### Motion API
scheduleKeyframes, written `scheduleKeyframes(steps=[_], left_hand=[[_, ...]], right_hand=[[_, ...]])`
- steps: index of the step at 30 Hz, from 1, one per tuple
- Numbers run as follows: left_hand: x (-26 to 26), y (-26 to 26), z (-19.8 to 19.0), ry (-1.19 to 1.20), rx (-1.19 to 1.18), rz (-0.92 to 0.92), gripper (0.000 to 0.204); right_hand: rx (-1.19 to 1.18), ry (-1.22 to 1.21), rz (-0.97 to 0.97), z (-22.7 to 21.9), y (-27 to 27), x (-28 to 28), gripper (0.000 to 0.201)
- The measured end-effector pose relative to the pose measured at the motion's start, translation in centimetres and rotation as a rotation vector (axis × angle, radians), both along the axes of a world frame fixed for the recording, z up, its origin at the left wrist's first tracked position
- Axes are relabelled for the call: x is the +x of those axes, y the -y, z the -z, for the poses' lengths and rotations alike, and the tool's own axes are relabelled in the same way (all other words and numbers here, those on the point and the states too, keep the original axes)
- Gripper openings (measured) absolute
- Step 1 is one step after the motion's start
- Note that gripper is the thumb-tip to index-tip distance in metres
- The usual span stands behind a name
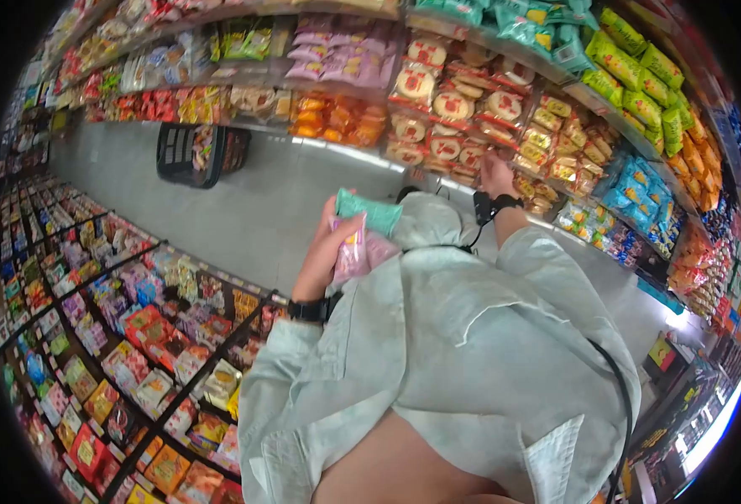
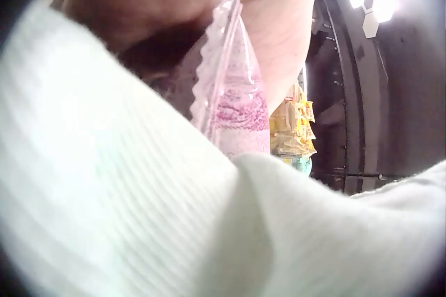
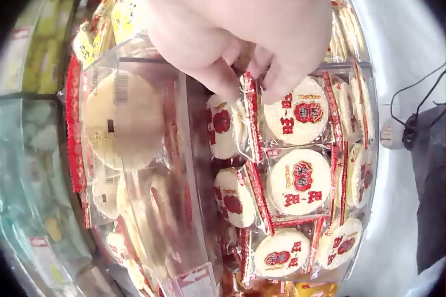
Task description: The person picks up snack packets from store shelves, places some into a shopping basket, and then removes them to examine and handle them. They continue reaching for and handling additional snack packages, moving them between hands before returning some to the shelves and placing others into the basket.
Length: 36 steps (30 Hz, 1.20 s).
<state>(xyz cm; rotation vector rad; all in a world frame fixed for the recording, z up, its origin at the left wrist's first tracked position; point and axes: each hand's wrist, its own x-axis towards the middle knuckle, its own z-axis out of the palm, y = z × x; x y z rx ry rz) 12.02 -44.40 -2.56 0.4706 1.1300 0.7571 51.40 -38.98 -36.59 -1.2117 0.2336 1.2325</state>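
In the head view my left hand (image 1: 320, 256) grips a pink snack packet (image 1: 350, 245) and a green one (image 1: 372, 214), close in front of the shirt. A second pink packet (image 1: 380, 249) lies beside them. The left wrist view has the crimped end of a pink packet (image 2: 240, 109) against the palm, partly covered by the sleeve. My right hand (image 1: 497, 175) reaches into a shelf bin of round rice crackers. Seen from the right wrist, its thumb and fingers pinch the red-edged top of a rice cracker packet (image 3: 223, 126), among several like it.
A black shopping basket (image 1: 169, 155) stands on the grey floor with packets inside. A clear bin wall (image 3: 185, 178) runs beside the crackers. Tiers of snack bins curve ahead, with green packets (image 1: 643, 109) at right. Low display racks (image 1: 164, 248) fill the left side.
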Motion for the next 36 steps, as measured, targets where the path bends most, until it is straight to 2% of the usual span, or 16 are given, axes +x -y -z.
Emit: scheduleKeyframes(steps=[3, 6, 7, 10, 15, 19, 22, 27, 30, 32, 33, 36], left_hand=[[-0.1, 0.2, -0.2, 0.023, 0.049, 0.026, 0.059], [-0.6, 0.6, -0.6, 0.072, 0.065, 0.037, 0.059], [-0.9, 0.8, -0.8, 0.097, 0.071, 0.042, 0.06], [-1.6, 1.5, -1.2, 0.148, 0.093, 0.082, 0.06], [-1.8, 4.3, 0.8, 0.227, 0.109, 0.149, 0.063], [-0.5, 7.2, 2.9, 0.39, 0.088, 0.251, 0.065], [0.8, 9.1, 4.6, 0.4, 0.065, 0.357, 0.066], [2.1, 11.6, 4.1, 0.342, 0.026, 0.463, 0.068], [2.6, 12.7, 5.4, 0.279, 0.069, 0.45, 0.063], [3.2, 12.6, 6.1, 0.175, 0.053, 0.52, 0.056], [3.6, 12.7, 6.1, 0.192, 0.037, 0.523, 0.05], [5.8, 12.3, 6.0, 0.206, 0.033, 0.681, 0.049]], right_hand=[[-0.153, 0.047, -0.185, -3.3, 0.5, -0.3, 0.016], [-0.265, -0.009, -0.272, -9.0, 1.8, -1.8, 0.016], [-0.147, -0.102, -0.359, -10.5, 2.6, -1.8, 0.019], [0.101, -0.033, -0.664, -18.8, 4.5, -4.3, 0.026], [0.229, 0.246, -1.101, -29.9, 7.7, -9.8, 0.043], [0.355, 0.318, -1.352, -32.3, 12.8, -13.4, 0.046], [0.288, 0.594, -1.442, -33.4, 16.7, -13.7, 0.048], [0.126, 0.683, -1.34, -34.3, 21.5, -12.4, 0.04], [0.236, 0.837, -1.252, -32.8, 23.7, -11.5, 0.042], [0.097, 0.795, -1.231, -34.0, 24.2, -10.8, 0.044], [0.121, 0.824, -1.189, -33.6, 25.2, -10.1, 0.043], [0.184, 0.861, -1.054, -32.2, 26.8, -7.4, 0.041]])
